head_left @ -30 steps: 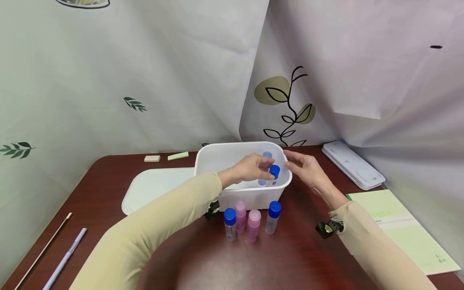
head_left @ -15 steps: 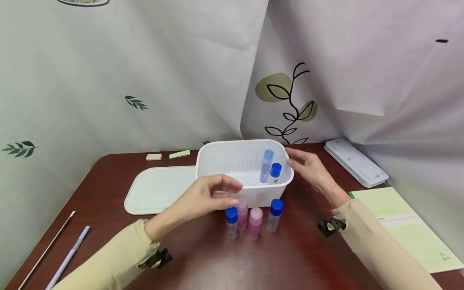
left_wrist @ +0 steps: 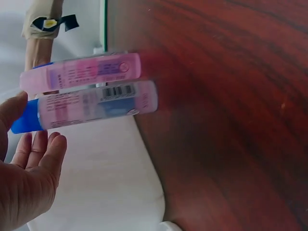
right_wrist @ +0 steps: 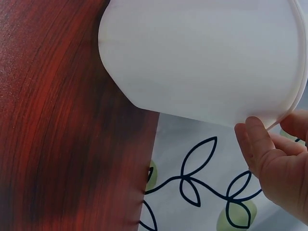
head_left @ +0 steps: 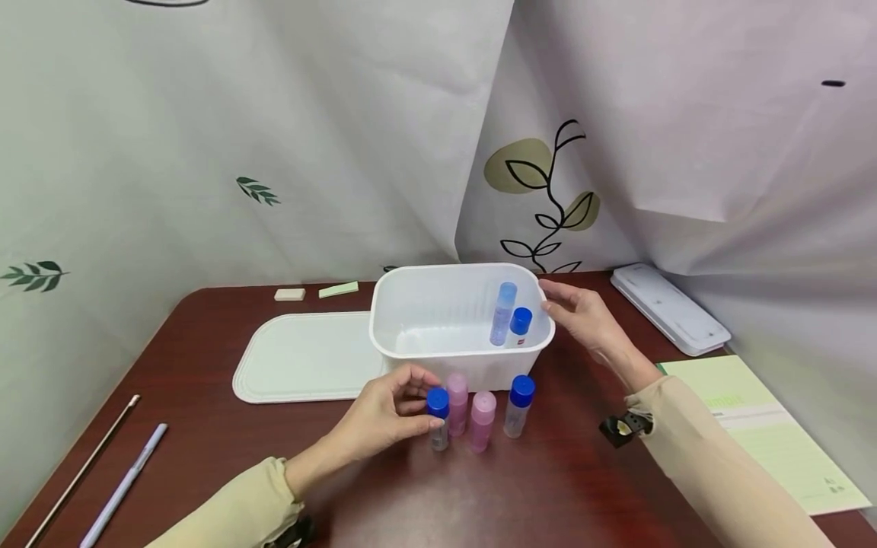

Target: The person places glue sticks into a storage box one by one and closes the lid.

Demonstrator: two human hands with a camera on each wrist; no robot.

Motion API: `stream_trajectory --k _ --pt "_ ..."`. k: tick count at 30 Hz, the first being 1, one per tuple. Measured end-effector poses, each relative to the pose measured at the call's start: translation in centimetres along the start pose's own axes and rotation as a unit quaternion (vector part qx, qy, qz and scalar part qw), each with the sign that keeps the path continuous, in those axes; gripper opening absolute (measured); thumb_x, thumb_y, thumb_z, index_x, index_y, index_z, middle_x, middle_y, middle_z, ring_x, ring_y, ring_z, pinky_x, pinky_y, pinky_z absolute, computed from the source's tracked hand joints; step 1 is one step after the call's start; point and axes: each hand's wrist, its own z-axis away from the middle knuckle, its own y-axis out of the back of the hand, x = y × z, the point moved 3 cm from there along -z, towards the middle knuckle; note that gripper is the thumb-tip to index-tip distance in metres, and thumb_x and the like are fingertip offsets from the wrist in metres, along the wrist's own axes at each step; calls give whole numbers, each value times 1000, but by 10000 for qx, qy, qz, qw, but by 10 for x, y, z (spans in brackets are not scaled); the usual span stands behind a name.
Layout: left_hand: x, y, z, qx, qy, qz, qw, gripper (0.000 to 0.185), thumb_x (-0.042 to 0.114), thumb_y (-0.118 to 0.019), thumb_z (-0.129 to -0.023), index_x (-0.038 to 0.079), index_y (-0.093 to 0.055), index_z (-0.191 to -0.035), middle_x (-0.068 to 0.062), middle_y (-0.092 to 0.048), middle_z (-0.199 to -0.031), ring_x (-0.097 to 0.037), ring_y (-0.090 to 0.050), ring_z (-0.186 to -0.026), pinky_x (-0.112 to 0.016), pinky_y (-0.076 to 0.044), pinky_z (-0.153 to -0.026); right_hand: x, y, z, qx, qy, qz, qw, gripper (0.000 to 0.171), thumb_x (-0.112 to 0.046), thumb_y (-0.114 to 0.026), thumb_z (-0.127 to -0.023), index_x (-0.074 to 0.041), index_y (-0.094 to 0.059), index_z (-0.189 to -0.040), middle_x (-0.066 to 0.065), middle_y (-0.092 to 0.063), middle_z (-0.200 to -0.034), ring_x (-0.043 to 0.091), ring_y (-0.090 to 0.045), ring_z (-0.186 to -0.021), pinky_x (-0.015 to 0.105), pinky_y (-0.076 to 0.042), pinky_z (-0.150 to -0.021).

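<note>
In the head view my left hand [head_left: 393, 407] pinches the blue cap of a clear tube that looks like a glue stick [head_left: 438, 439], thumb in front and fingers behind; in the left wrist view the thumb lies against its blue cap [left_wrist: 28, 118]. It stands upright on the table beside two pink glue sticks [head_left: 483, 422] and another blue-capped one [head_left: 517, 415]. My right hand [head_left: 582, 320] touches the right end of the white box [head_left: 452, 373] with straight fingers at the rim. Inside the box stand a light-blue glue stick [head_left: 502, 323] and a blue-capped one [head_left: 520, 323].
A white lid [head_left: 301, 358] lies left of the box. Behind it are an eraser [head_left: 290, 294] and a pale green strip [head_left: 339, 289]. A metal rod [head_left: 82, 468] and a pen [head_left: 123, 487] lie at left, a pencil case [head_left: 671, 308] and a notebook [head_left: 760, 434] at right.
My left hand has let go of the blue-capped glue stick in the box, drawn back toward me and come onto the left blue-capped one on the table. The right hand has hardly moved.
</note>
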Motion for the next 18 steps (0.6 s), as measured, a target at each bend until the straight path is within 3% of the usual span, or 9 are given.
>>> stream_trajectory --k 6,10,14,18 --pt "-4 -1 1 163 2 -313 9994 33 2 -76 -76 -1 -59 -104 -13 -66 -96 -14 -65 -89 -25 -55 -80 1 0 0 14 -9 -17 10000 45 -8 -52 -96 6 -41 -138 25 -46 -138 36 -53 -117 16 -49 -85" --pt "5 4 1 129 100 -195 9997 31 2 -75 -77 -1 -59 -104 -13 -65 -96 -14 -64 -89 -26 -56 -78 1 -1 0 -28 -5 -73 10000 45 -7 -52 -96 7 -41 -137 26 -45 -138 36 -53 -117 13 -48 -83" --pt "33 20 -8 69 151 -9 9999 31 5 -73 -80 -1 -58 -106 -10 -65 -93 -16 -63 -87 -28 -56 -75 -1 -1 -1 -23 -12 -70 10000 46 -8 -52 -96 6 -41 -138 25 -45 -138 36 -52 -117 16 -49 -85" --pt "70 39 -29 193 138 260 9994 33 2 -68 -83 -2 -56 -112 -5 -64 -91 -15 -62 -83 -30 -56 -75 0 0 0 4 -55 -29 10000 46 -9 -52 -96 5 -41 -138 25 -45 -138 36 -53 -117 19 -49 -87"
